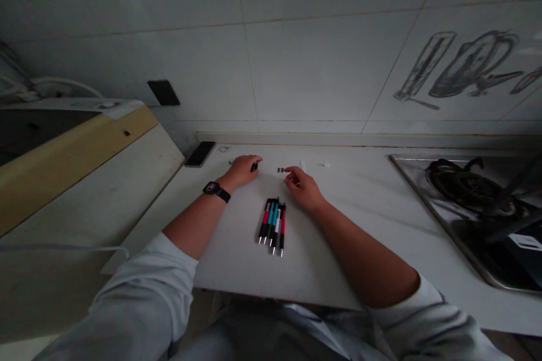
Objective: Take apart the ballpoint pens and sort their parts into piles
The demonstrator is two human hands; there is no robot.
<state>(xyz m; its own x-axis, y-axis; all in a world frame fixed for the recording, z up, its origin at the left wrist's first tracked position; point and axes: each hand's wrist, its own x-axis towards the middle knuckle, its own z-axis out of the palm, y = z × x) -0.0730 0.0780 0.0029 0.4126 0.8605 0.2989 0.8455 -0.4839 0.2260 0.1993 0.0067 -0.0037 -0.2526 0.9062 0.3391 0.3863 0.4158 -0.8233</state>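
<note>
Several pens (273, 225) with red, blue and white barrels and black grips lie side by side on the white counter (359, 214). My left hand (244, 169), with a black watch on the wrist, rests on the counter with its fingers curled round a small black part. My right hand (301, 186) lies just right of the pens, fingers bent and pinched near the surface. A tiny dark piece (280, 170) sits between the two hands. Small white parts (303, 166) lie just beyond the right hand.
A dark phone (200, 154) lies at the counter's back left corner. A gas hob (474, 192) set in a steel tray fills the right side. A tan and white appliance top (84, 141) stands to the left. The tiled wall (322, 67) closes the back.
</note>
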